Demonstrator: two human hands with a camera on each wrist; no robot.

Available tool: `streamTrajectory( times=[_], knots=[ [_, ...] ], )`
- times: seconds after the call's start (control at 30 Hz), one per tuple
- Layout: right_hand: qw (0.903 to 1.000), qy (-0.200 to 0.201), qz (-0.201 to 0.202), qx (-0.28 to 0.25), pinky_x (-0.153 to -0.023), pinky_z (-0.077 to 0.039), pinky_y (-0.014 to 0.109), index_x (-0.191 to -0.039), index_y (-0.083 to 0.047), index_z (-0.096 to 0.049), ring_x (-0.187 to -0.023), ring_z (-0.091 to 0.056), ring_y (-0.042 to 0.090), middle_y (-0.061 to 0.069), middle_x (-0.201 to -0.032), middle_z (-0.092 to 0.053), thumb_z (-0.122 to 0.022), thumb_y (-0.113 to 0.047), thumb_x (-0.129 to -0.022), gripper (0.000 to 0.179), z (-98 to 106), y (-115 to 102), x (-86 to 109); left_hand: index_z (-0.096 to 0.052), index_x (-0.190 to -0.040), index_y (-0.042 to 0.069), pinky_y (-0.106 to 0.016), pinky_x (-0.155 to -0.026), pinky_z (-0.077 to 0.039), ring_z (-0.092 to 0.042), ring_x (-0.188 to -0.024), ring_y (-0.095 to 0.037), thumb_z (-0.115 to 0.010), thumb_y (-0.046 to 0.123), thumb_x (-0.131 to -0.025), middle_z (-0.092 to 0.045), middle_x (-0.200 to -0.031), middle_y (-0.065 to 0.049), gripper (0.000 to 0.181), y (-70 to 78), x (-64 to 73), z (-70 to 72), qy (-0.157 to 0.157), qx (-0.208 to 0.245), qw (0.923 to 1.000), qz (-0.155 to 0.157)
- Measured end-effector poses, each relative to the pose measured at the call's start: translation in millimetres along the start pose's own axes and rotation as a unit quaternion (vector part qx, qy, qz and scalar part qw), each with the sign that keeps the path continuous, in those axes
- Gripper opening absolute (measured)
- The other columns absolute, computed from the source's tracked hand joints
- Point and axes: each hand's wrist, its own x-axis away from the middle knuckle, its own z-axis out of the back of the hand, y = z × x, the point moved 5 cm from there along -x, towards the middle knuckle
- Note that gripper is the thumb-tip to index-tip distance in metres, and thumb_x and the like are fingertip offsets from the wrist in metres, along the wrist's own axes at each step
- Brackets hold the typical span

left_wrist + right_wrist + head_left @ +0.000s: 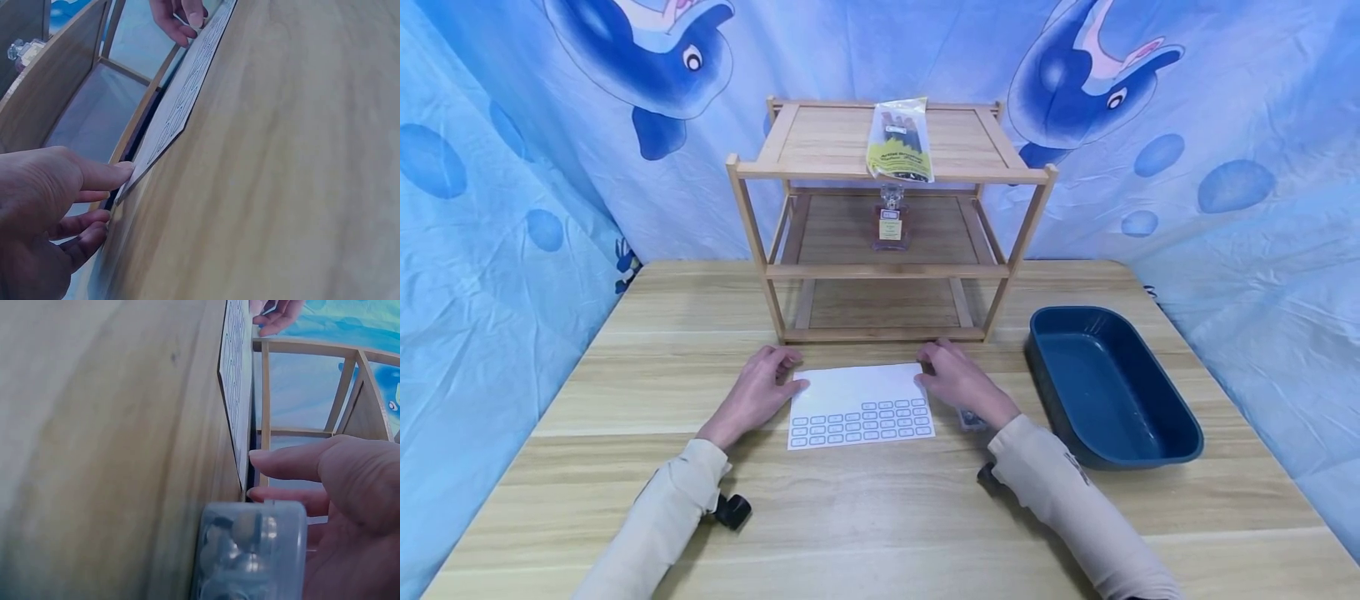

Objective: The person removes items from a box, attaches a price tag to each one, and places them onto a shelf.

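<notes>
A white printed sheet (859, 388) lies flat on the table in front of the rack, with rows of small blue-outlined boxes along its near half. My left hand (758, 392) pinches its left edge near the far corner, thumb on top and fingers curled at the side. At the opposite edge, my right hand (961, 385) holds the sheet between thumb and fingers. A small clear plastic box (250, 556) with round pieces inside sits beside the right hand, partly hidden by the wrist in the head view.
Just behind the sheet stands a three-tier wooden rack (887, 268). A yellow-and-clear packet (901, 140) lies on its top tier, and a glass bottle (891, 223) stands on the middle one. To the right is a dark blue bin (1105, 383). Blue dolphin-print curtains surround the wooden table (850, 525).
</notes>
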Motion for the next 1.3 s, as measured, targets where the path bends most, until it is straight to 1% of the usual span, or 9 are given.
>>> streamTrajectory(
  times=[0.23,0.4,0.5,0.63,0.8,0.9,1.03,1.17,1.3],
  knots=[
    [0.9999,-0.006,0.001,0.014,-0.096,-0.052,0.047,-0.134,0.001,-0.062,-0.119,-0.054,0.033,0.016,-0.127,-0.057,-0.073,-0.017,-0.098,0.041,-1.9,-2.5,-2.0,-0.065,-0.122,-0.007,-0.052,-0.091,-0.049,-0.057,-0.102,-0.035,-0.08,0.013,-0.091,-0.062,-0.111,-0.02,0.04,-2.1,-0.3,1.6,0.01,-0.013,0.9999,0.001],
    [0.9998,-0.008,0.008,0.016,-0.094,-0.052,0.046,-0.133,0.0,-0.063,-0.118,-0.054,0.033,0.015,-0.127,-0.057,-0.072,-0.017,-0.098,0.039,-3.0,-3.4,-3.8,-0.066,-0.111,-0.007,-0.05,-0.088,-0.048,-0.056,-0.097,-0.034,-0.08,0.011,-0.09,-0.063,-0.104,-0.018,0.031,-2.8,-1.9,2.7,0.015,-0.014,0.9998,0.007],
    [0.9998,-0.006,0.011,0.016,-0.095,-0.052,0.046,-0.13,0.001,-0.064,-0.118,-0.054,0.033,0.015,-0.126,-0.057,-0.072,-0.016,-0.098,0.037,-3.0,-3.1,-4.8,-0.067,-0.105,-0.006,-0.049,-0.086,-0.047,-0.056,-0.094,-0.032,-0.081,0.01,-0.089,-0.063,-0.1,-0.017,0.026,-2.7,-3.0,2.3,0.017,-0.013,0.9997,0.013],
    [0.9997,0.0,0.018,0.02,-0.097,-0.051,0.047,-0.125,0.001,-0.064,-0.117,-0.054,0.033,0.015,-0.124,-0.057,-0.073,-0.014,-0.097,0.033,-3.0,-2.4,-5.6,-0.068,-0.1,-0.004,-0.047,-0.083,-0.049,-0.057,-0.091,-0.031,-0.081,0.007,-0.088,-0.063,-0.096,-0.015,0.021,-1.2,-4.1,1.1,0.021,-0.014,0.9996,0.01],
    [0.9995,0.009,0.027,0.015,-0.096,-0.051,0.046,-0.118,-0.001,-0.062,-0.111,-0.056,0.031,0.013,-0.117,-0.057,-0.074,-0.013,-0.096,0.028,-3.1,-2.1,-6.7,-0.068,-0.096,-0.004,-0.048,-0.085,-0.047,-0.057,-0.09,-0.032,-0.079,0.004,-0.089,-0.063,-0.094,-0.015,0.016,1.3,-4.7,-0.6,0.024,-0.01,0.9996,0.01],
    [0.9994,0.012,0.032,0.008,-0.09,-0.053,0.045,-0.113,-0.003,-0.06,-0.104,-0.056,0.029,0.011,-0.112,-0.057,-0.074,-0.011,-0.095,0.025,-2.8,-2.8,-6.7,-0.067,-0.097,-0.004,-0.049,-0.085,-0.046,-0.057,-0.091,-0.032,-0.077,0.003,-0.089,-0.063,-0.094,-0.015,0.014,2.6,-4.9,-1.4,0.02,-0.006,0.9997,0.015],
    [0.9992,0.015,0.038,-0.005,-0.078,-0.053,0.039,-0.109,-0.005,-0.059,-0.094,-0.056,0.025,0.008,-0.106,-0.056,-0.074,-0.007,-0.094,0.022,-2.6,-3.5,-6.2,-0.064,-0.099,-0.004,-0.046,-0.083,-0.051,-0.059,-0.091,-0.031,-0.074,0.0,-0.09,-0.064,-0.096,-0.015,0.014,3.8,-6.0,-2.6,0.011,0.013,0.9996,0.022],
    [0.9983,0.02,0.043,-0.034,-0.067,-0.052,0.032,-0.108,-0.004,-0.058,-0.084,-0.056,0.022,0.007,-0.099,-0.056,-0.071,-0.001,-0.094,0.02,-2.5,-4.7,-5.6,-0.061,-0.103,-0.003,-0.043,-0.082,-0.054,-0.06,-0.091,-0.029,-0.071,-0.001,-0.092,-0.064,-0.097,-0.015,0.015,3.9,-6.4,-2.3,0.007,0.037,0.9987,0.036],
    [0.9963,0.022,0.038,-0.074,-0.062,-0.051,0.031,-0.109,-0.004,-0.057,-0.077,-0.056,0.02,0.006,-0.091,-0.058,-0.068,0.001,-0.095,0.018,-2.6,-5.3,-3.6,-0.057,-0.105,-0.002,-0.042,-0.081,-0.053,-0.06,-0.09,-0.029,-0.069,-0.001,-0.094,-0.063,-0.096,-0.014,0.017,5.3,-5.6,-0.3,0.012,0.065,0.9968,0.045]
  ],
)
